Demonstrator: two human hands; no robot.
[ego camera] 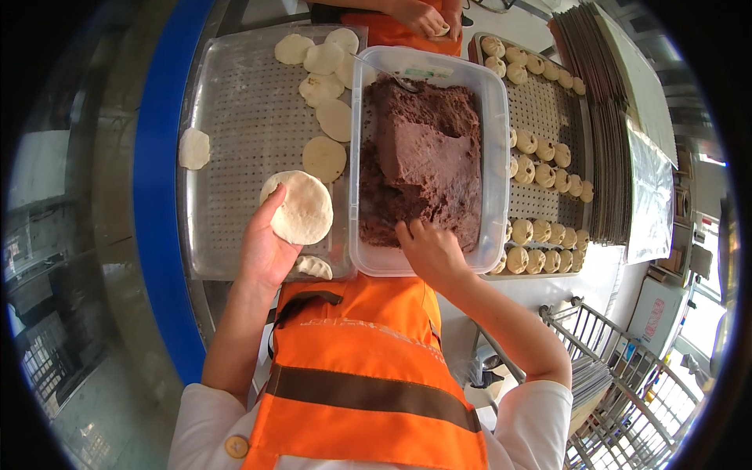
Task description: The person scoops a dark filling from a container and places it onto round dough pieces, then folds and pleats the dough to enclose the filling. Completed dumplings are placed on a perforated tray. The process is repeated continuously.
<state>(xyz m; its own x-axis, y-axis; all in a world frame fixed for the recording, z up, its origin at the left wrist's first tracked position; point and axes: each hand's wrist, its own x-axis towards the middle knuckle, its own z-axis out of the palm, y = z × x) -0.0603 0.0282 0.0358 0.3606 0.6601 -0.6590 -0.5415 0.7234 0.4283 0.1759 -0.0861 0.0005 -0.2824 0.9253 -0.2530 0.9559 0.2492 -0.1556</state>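
My left hand [271, 244] holds a round, flat dough wrapper [301, 208], thumb on its upper face and the other fingers hidden beneath. My right hand [433, 249] reaches over the near wall of a clear plastic tub [498, 176]. Its bent fingers are at the near edge of a dark reddish-brown paste filling [432, 150]; whether they grip anything is hidden. A metal spoon [405, 84] rests in the far end of the filling. Several more wrappers [325, 159] lie on the perforated metal tray [247, 153] left of the tub. A folded, pleated dough piece [314, 267] lies near my left wrist.
One wrapper [194, 149] lies at the tray's left edge. On the right, another perforated tray [543, 106] bears rows of pleated buns [545, 175], beside a tall stack of trays [608, 141]. Across the tub, a co-worker's hands [426, 20] handle a small dough piece. A metal rack [623, 364] stands lower right.
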